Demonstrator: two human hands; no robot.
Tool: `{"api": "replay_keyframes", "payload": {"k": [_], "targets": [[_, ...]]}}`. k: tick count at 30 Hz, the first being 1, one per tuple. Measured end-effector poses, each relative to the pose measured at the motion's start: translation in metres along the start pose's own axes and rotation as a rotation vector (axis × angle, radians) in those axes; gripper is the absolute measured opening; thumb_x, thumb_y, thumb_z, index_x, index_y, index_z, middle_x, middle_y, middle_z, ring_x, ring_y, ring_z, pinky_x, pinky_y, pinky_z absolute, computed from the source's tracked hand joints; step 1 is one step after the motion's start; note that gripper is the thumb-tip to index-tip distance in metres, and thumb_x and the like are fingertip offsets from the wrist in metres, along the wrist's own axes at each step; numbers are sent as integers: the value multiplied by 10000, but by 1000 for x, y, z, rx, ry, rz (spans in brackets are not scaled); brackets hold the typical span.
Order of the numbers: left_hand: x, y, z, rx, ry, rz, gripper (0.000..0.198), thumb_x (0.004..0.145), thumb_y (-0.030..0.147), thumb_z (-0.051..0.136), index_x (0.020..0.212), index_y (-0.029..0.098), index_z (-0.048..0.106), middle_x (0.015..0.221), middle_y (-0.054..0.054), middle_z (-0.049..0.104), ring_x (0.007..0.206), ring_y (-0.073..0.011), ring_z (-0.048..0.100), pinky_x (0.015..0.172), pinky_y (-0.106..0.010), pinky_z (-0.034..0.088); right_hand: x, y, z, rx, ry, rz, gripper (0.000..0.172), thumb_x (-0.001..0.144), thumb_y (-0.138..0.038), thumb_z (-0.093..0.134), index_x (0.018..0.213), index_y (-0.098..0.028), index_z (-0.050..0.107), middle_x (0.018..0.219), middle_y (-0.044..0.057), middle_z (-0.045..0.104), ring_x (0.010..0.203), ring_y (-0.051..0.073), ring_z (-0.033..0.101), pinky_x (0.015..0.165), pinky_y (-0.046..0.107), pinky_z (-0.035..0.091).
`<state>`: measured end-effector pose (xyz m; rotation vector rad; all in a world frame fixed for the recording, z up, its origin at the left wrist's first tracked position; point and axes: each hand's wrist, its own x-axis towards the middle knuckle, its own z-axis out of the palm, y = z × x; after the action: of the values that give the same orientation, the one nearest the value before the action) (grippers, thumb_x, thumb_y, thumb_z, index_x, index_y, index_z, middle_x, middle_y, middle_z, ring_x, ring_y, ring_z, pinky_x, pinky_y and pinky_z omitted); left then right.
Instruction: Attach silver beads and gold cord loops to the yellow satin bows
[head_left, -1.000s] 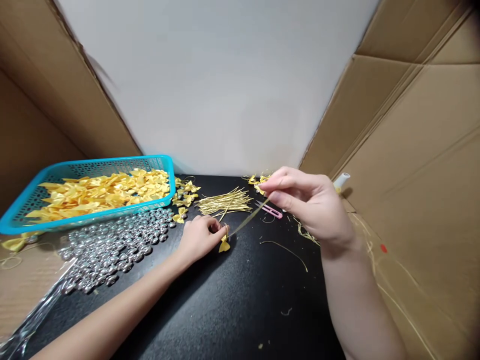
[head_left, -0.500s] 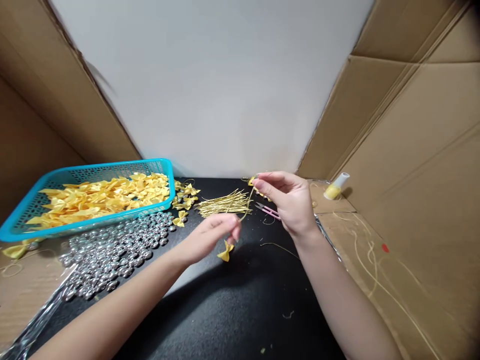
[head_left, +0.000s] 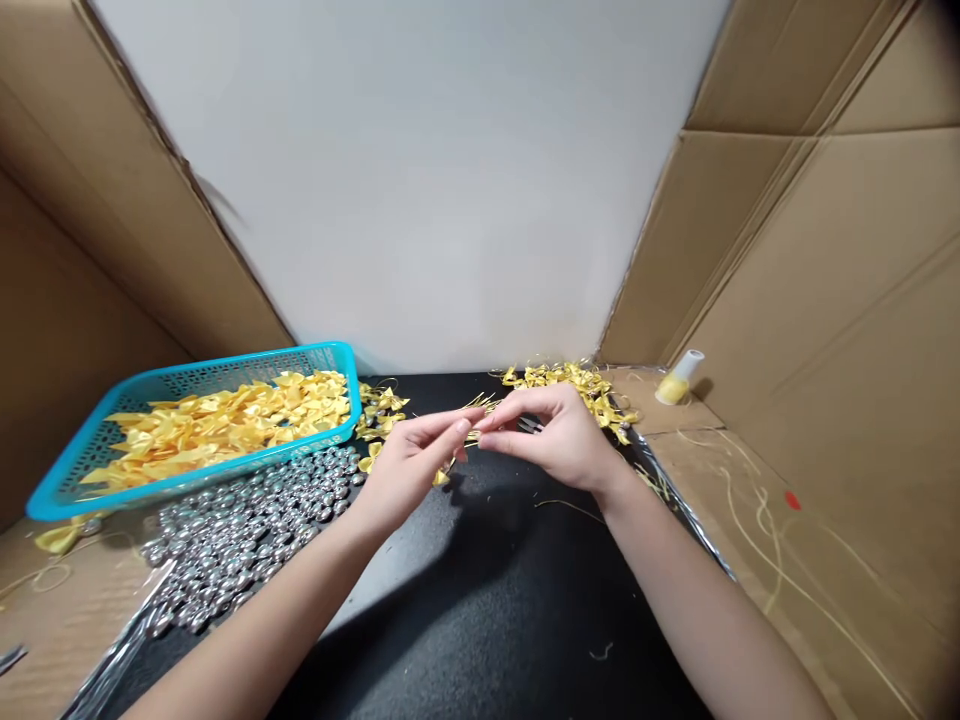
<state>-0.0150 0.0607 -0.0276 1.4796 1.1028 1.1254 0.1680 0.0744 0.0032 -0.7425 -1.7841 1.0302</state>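
Over the middle of the black work surface, my left hand is closed, thumb and fingers pinched. A small yellow ribbon bow hangs just under its fingertips, partly hidden. My right hand also pinches, with its fingertips almost touching those of the left. The thin gold cord of the bow runs into this pinch, but its end is mostly hidden by the fingers. Behind the hands lie a bundle of gold cords and small thread scissors, both largely covered.
On the left, a blue basket holds many yellow bows, with silver beads spread before it. Corded yellow bows are heaped at the back right. A white cone with yellow thread stands on cardboard. Cardboard walls flank both sides.
My right hand has come down and toward the left hand, so the cord stretched between them is now gathered at the fingertips. The view has shifted slightly.
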Motion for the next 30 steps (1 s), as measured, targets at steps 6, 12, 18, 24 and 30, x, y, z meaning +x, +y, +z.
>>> {"api": "replay_keyframes", "payload": {"k": [6, 12, 18, 24, 30], "targets": [[-5, 0, 2, -55, -279, 13, 238, 861, 339, 601, 703, 181, 681, 836, -41, 699, 895, -197, 604, 808, -280, 430, 6, 17, 14, 178, 134, 147, 166, 673, -307, 781, 792, -199, 739, 733, 29, 725, 648, 148, 643, 629, 304, 531], [0, -7, -1, -412, -252, -146, 279, 830, 407, 638, 678, 174, 653, 891, -69, 705, 862, -189, 567, 755, -271, 435, 11, 28, 13, 156, 134, 240, 262, 707, -334, 743, 915, -178, 705, 814, 49, 708, 701, 151, 637, 668, 317, 511], [1, -5, -3, -499, -124, -201, 265, 813, 396, 646, 649, 189, 628, 901, -45, 683, 914, -200, 545, 758, -277, 443, 6, 13, 10, -342, 213, -104, 53, 742, -184, 706, 691, -196, 714, 711, 3, 603, 707, 142, 539, 694, 312, 439], [-1, -9, 0, -345, 13, -5, 217, 786, 342, 665, 636, 187, 684, 714, -16, 632, 777, -175, 535, 778, -263, 431, 0, 22, 30, -595, 289, -265, 130, 809, -192, 666, 829, -244, 783, 684, 10, 538, 722, 167, 484, 690, 332, 382], [-7, -5, 5, -334, 85, 64, 234, 766, 275, 621, 561, 178, 675, 762, -49, 655, 906, -230, 549, 872, -303, 413, -3, 36, 47, -553, 544, -361, 129, 833, -225, 660, 863, -233, 786, 595, -6, 495, 625, 152, 454, 648, 327, 357]]}}
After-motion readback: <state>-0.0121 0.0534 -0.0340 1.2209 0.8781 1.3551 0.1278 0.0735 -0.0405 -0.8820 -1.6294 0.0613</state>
